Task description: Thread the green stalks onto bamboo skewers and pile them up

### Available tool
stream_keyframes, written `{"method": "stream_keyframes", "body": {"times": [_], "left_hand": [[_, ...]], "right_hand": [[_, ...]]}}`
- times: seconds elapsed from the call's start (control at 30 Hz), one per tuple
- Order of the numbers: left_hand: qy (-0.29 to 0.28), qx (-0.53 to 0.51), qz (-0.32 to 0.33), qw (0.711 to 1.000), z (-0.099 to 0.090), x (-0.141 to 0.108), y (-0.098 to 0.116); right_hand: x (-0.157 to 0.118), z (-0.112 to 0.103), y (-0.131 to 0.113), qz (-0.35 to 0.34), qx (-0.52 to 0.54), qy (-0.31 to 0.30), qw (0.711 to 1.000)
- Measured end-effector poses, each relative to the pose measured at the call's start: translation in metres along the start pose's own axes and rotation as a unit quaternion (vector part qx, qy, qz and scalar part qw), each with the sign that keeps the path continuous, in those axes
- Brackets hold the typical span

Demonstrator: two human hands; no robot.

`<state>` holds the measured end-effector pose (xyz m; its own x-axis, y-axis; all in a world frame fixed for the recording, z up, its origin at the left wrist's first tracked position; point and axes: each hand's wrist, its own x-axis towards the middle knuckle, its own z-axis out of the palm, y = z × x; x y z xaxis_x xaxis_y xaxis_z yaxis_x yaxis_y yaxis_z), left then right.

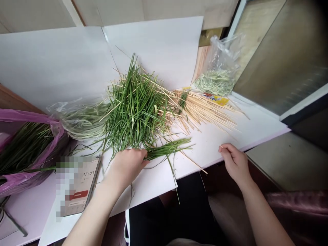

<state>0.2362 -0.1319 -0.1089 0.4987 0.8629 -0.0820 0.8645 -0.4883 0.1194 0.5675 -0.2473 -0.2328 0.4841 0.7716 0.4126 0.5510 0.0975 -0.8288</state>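
My left hand point(130, 164) is closed round a small bunch of green chives point(169, 147), their ends pointing right over the white tabletop. Just behind it rises a big heap of chives point(133, 106), with thin wooden skewers poking out among the leaves. My right hand point(235, 163) is in a pinch past the table's front edge, apart from the bunch. Something small and pale shows at its fingertips, too small to name. To the right of the heap lie many loose bamboo skewers point(207, 111). One single skewer point(193, 162) lies near the front edge.
A phone point(83, 186) lies at the left beside my forearm. A pink plastic bag of long green leaves point(27, 145) stands far left. Clear bags of pale green strips sit behind, one left point(84, 118), one right point(217, 80). White boards point(153, 44) back the table point(153, 189).
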Motion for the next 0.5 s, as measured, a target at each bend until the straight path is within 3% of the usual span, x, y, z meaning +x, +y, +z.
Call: {"method": "stream_keyframes", "body": {"times": [0.17, 0.3, 0.5], "left_hand": [[0.032, -0.02, 0.056, 0.998, 0.008, 0.015, 0.003], [0.022, -0.044, 0.121, 0.991, 0.015, 0.027, 0.016], [0.025, -0.031, 0.127, 0.991, 0.041, 0.049, 0.038]], "right_hand": [[0.015, -0.014, -0.007, 0.006, -0.049, -0.084, 0.995], [0.026, -0.017, -0.007, 0.017, -0.048, -0.092, 0.994], [0.029, -0.011, -0.008, 0.016, -0.025, -0.087, 0.996]]}}
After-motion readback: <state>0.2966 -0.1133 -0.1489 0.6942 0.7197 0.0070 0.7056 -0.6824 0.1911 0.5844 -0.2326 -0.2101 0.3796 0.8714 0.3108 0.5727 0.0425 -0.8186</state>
